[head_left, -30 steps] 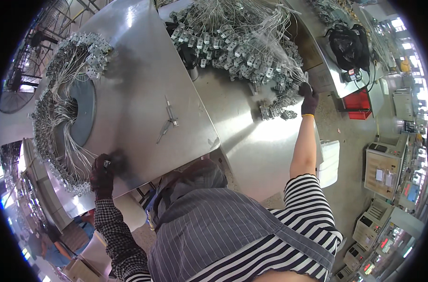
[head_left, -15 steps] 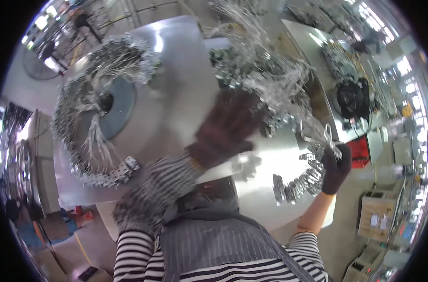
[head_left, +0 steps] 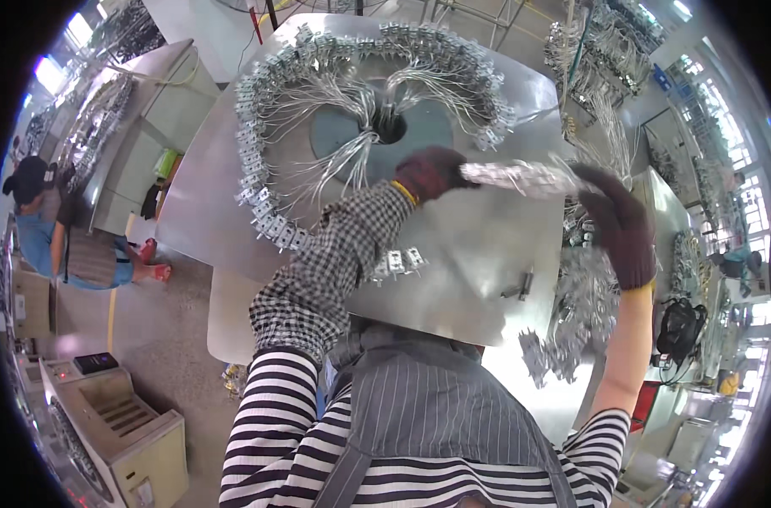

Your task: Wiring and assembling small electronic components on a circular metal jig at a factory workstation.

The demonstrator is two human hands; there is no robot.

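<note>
Shiny and gray, the big desk [head_left: 462, 262] has a curve of little metal parts [head_left: 248, 157] with white wires, bending around a gray disc [head_left: 436, 127] toward its far edge. Near the desk's right edge, a silvery wire bundle [head_left: 525, 177] stretches between two gloved hands. The left hand [head_left: 432, 173] has its fingers clamped on one end. The right hand [head_left: 620, 227] is blurry at the other end; I can't tell if its fingers squeeze.
</note>
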